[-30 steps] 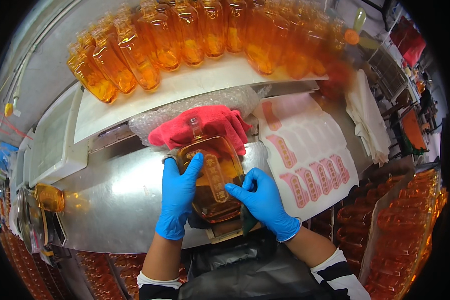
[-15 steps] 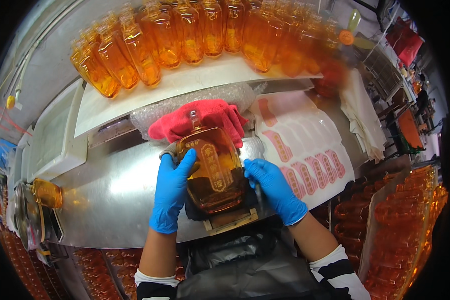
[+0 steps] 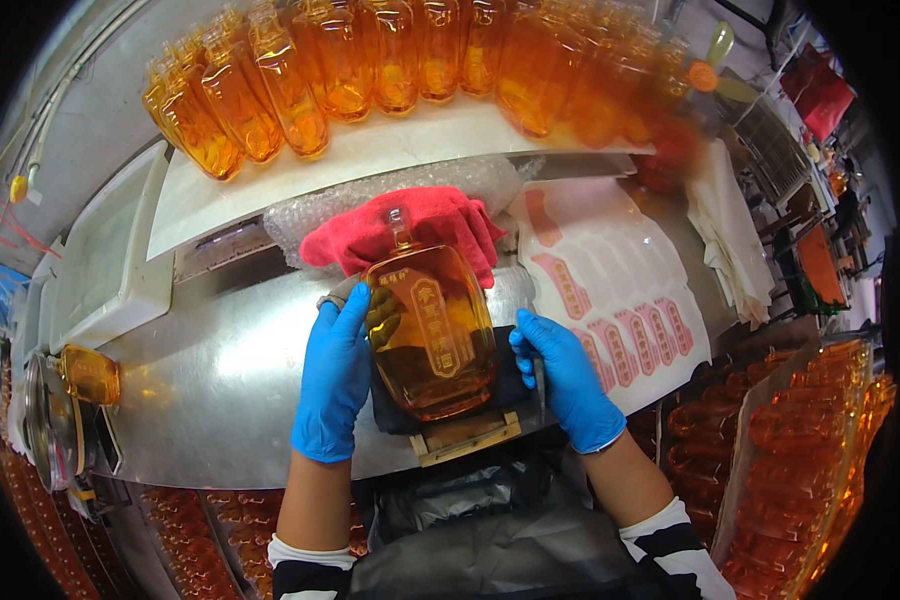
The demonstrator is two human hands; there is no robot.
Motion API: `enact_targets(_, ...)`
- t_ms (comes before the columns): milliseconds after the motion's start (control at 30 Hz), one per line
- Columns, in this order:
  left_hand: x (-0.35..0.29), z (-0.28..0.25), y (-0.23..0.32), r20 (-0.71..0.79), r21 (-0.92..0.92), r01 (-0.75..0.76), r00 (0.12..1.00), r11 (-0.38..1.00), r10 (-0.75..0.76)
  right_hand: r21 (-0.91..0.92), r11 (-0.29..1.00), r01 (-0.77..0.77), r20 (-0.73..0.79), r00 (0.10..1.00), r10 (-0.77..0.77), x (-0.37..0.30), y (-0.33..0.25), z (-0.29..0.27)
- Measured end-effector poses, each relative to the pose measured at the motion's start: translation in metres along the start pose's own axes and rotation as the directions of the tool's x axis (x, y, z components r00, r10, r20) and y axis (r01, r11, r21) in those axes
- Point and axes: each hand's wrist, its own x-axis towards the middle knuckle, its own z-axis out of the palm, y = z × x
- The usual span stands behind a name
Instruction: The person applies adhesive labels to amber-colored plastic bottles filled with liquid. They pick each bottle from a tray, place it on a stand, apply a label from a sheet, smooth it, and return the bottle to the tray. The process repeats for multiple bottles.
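While clamping left hand [image 3: 334,370] on side of amber bottle [image 3: 438,345], directly before red cloth [image 3: 342,236], hold right hand [image 3: 567,378] apart from bottle, curled on thin dark strip [image 3: 541,388] to cloth's near right, gripping firmly yet gently to avoid tilting.

A flat, gold-lettered amber bottle [image 3: 432,335] lies face up, neck over red cloth [image 3: 340,240].

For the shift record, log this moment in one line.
left hand: holding bottle by left side | right hand: off bottle, holding thin tool | bottle: neck over red cloth
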Motion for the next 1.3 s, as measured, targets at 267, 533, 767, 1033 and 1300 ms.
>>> enact_targets(267,-0.018,0.004,-0.006,0.061,0.142,-0.031,0.998,0.989,0.022,0.08,0.995,-0.062,-0.04,0.997,0.065,0.003,-0.009,-0.006)
enact_targets(533,-0.057,0.021,-0.022,0.143,0.457,-0.269,0.963,0.848,0.229,0.424,0.905,0.009,0.036,0.999,-0.027,0.033,-0.012,-0.029)
enact_targets(767,-0.058,0.008,-0.045,0.085,0.629,-0.258,0.96,0.733,0.266,-0.325,0.741,0.588,0.377,0.799,-0.468,-0.006,-0.045,0.027)
enact_targets(1033,-0.059,0.011,-0.046,0.125,0.736,-0.313,0.934,0.6,0.334,-0.35,-0.209,0.913,0.632,0.066,-0.772,0.078,-0.09,0.083)
enact_targets(1300,0.023,-0.004,0.022,0.197,-0.122,0.207,0.964,0.971,-0.181,-0.194,-0.251,0.948,0.882,0.056,-0.468,-0.024,-0.006,-0.004)
